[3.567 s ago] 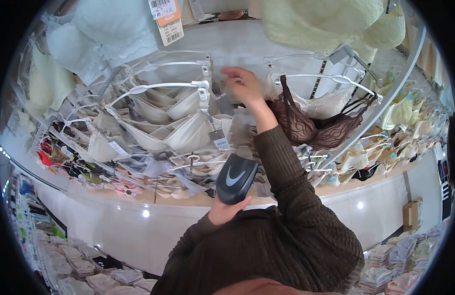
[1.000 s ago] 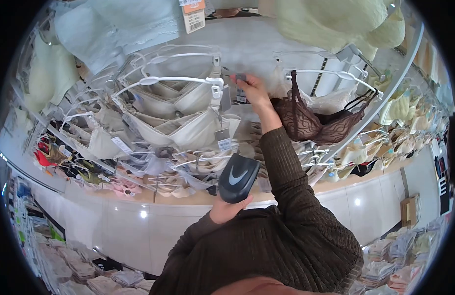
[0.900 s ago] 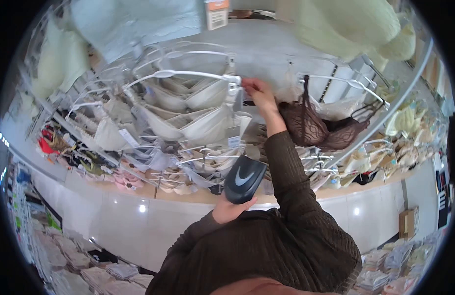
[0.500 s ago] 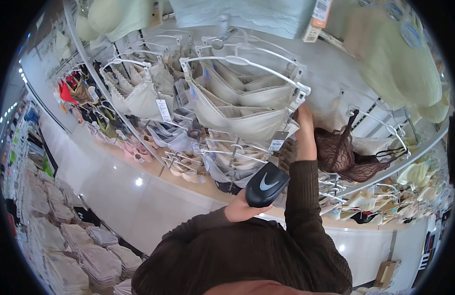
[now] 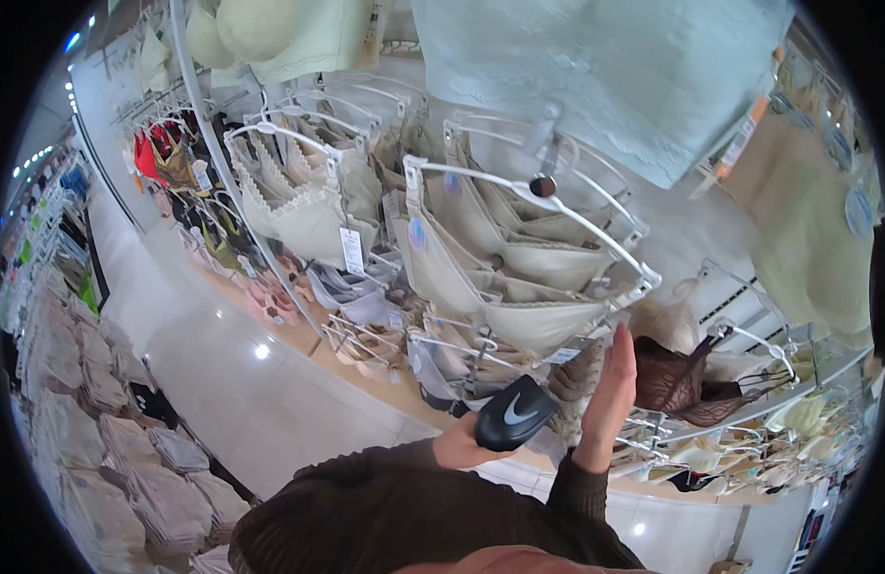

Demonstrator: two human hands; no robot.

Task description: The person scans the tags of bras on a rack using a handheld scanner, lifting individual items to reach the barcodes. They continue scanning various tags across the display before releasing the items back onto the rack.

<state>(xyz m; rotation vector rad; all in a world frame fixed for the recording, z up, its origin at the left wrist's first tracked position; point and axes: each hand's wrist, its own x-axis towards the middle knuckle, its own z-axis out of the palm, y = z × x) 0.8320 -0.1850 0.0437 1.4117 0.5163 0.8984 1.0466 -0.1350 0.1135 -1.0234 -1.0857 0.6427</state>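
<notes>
My left hand (image 5: 459,448) is wrapped round a black handheld device (image 5: 516,413) with a silver curved mark on its top, held low in front of my body. Fingers stretched upward, my right hand (image 5: 610,387) is open beside the right end of a row of cream bras (image 5: 548,323). These bras hang one behind another on white hangers (image 5: 533,187) from a metal display hook (image 5: 548,143). A white price tag (image 5: 564,355) hangs just left of my right fingertips. To the right of that hand, a brown lace bra (image 5: 696,383) hangs on another white hanger.
Pale blue garments (image 5: 596,77) hang overhead, close above the hangers. More cream bras with a tag (image 5: 309,206) hang to the left, past an upright metal post (image 5: 213,124). Stacked packaged garments (image 5: 160,488) fill the lower left, across a tiled aisle (image 5: 222,368).
My right hand has come down from the hanger's end, its fingers now straightened. The view has shifted, so the racks sit lower and further right. My left hand keeps the device.
</notes>
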